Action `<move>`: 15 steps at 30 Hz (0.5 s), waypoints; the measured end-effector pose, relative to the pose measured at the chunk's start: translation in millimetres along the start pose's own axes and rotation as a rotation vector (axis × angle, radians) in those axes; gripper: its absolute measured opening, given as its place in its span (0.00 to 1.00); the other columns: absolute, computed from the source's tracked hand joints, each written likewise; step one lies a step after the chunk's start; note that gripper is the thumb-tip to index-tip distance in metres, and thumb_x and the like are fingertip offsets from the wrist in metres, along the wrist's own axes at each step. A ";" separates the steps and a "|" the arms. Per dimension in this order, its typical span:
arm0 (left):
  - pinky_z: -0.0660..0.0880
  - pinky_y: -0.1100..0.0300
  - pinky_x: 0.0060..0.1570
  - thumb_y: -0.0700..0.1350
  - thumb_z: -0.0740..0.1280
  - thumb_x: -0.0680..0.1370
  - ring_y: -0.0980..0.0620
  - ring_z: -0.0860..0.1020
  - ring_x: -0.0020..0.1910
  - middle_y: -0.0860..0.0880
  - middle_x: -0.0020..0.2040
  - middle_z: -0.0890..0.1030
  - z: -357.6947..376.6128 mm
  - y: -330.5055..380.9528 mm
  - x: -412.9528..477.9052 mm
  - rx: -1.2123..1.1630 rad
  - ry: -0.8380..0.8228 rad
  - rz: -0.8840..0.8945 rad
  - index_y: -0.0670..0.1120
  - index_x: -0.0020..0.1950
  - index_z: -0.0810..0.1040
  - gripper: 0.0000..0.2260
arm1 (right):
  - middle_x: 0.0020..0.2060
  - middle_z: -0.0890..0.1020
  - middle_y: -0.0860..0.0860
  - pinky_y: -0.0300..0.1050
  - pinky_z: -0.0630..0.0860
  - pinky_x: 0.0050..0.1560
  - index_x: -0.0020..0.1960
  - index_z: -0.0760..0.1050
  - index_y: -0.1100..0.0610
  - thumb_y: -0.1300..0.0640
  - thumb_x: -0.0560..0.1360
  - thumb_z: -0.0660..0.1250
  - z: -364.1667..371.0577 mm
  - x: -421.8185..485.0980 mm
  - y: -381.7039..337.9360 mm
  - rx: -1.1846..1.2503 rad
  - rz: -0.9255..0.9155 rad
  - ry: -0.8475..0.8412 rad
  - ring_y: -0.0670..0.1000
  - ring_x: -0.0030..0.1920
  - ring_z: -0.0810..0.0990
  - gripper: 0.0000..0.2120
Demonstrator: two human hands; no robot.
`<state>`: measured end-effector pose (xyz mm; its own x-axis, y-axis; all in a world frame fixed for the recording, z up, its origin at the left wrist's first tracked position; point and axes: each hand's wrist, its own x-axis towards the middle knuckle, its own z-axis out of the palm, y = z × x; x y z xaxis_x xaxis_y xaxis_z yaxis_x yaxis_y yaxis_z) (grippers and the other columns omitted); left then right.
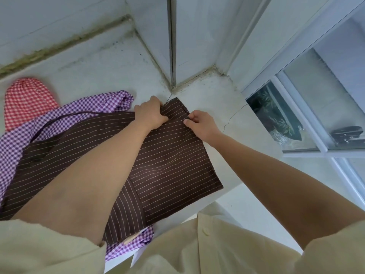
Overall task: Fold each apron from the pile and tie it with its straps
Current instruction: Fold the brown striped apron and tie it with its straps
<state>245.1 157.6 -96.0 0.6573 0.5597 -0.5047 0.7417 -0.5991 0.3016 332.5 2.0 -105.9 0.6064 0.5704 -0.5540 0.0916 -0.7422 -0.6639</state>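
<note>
A brown apron with thin pale stripes (pixel 169 161) lies spread on the white ledge (pixel 233 107), partly over a purple checked apron (pixel 83 107). My left hand (pixel 151 114) grips the brown apron's far corner, fingers curled into the cloth. Just to its right, my right hand (pixel 199 122) pinches the same far edge between thumb and fingers. A dark strap (pixel 59 120) curves across the purple apron at the left. A red checked piece of cloth (pixel 25 101) sits at the far left of the ledge.
The ledge ends in a wall corner (pixel 171 84) right behind my hands. A window with a white frame (pixel 308 119) runs along the right side. The ledge's near right edge drops off beside the brown apron.
</note>
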 end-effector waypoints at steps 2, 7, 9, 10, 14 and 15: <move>0.65 0.47 0.62 0.54 0.69 0.76 0.42 0.74 0.62 0.45 0.63 0.78 -0.2 3.5 3.8 -0.011 0.008 -0.005 0.45 0.67 0.74 0.22 | 0.49 0.81 0.51 0.45 0.75 0.55 0.53 0.77 0.57 0.48 0.79 0.66 -4.2 -4.7 -0.7 0.082 0.015 -0.046 0.53 0.53 0.80 0.13; 0.65 0.47 0.59 0.57 0.68 0.77 0.40 0.70 0.60 0.43 0.55 0.78 -8.9 14.4 2.3 0.131 0.273 0.000 0.47 0.56 0.81 0.15 | 0.64 0.78 0.50 0.52 0.71 0.67 0.69 0.68 0.56 0.44 0.69 0.75 -23.7 -25.0 15.9 0.171 0.325 -0.750 0.52 0.63 0.77 0.34; 0.64 0.46 0.60 0.56 0.68 0.77 0.39 0.68 0.61 0.42 0.56 0.75 -13.1 20.4 -1.6 0.230 0.380 -0.044 0.48 0.56 0.82 0.14 | 0.70 0.73 0.54 0.57 0.68 0.71 0.74 0.64 0.57 0.53 0.70 0.76 -30.4 -34.0 33.8 0.033 0.439 -0.939 0.57 0.68 0.73 0.37; 0.64 0.47 0.59 0.55 0.69 0.77 0.40 0.69 0.60 0.42 0.55 0.75 -14.2 23.8 -2.7 0.251 0.430 -0.055 0.49 0.56 0.82 0.13 | 0.69 0.74 0.56 0.57 0.71 0.69 0.73 0.65 0.57 0.58 0.72 0.75 -35.9 -38.9 41.8 -0.034 0.455 -0.973 0.59 0.67 0.74 0.33; 0.65 0.51 0.50 0.51 0.68 0.79 0.44 0.70 0.42 0.43 0.50 0.75 -14.8 29.9 -4.0 0.229 0.539 -0.046 0.47 0.56 0.82 0.11 | 0.61 0.79 0.59 0.52 0.77 0.62 0.66 0.69 0.60 0.62 0.78 0.68 -60.2 -55.8 52.1 -0.058 0.423 -0.853 0.58 0.58 0.80 0.18; 0.65 0.51 0.46 0.50 0.67 0.79 0.45 0.69 0.38 0.42 0.50 0.75 -13.6 34.7 -3.8 0.216 0.547 -0.048 0.45 0.56 0.82 0.11 | 0.58 0.80 0.58 0.51 0.78 0.61 0.65 0.69 0.60 0.62 0.78 0.68 -65.6 -57.4 53.5 -0.077 0.393 -0.792 0.57 0.55 0.80 0.17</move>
<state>270.2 142.4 -72.6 0.6395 0.7688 -0.0054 0.7661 -0.6367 0.0877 354.4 -93.5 -76.6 -0.1171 0.3243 -0.9387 0.0619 -0.9410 -0.3328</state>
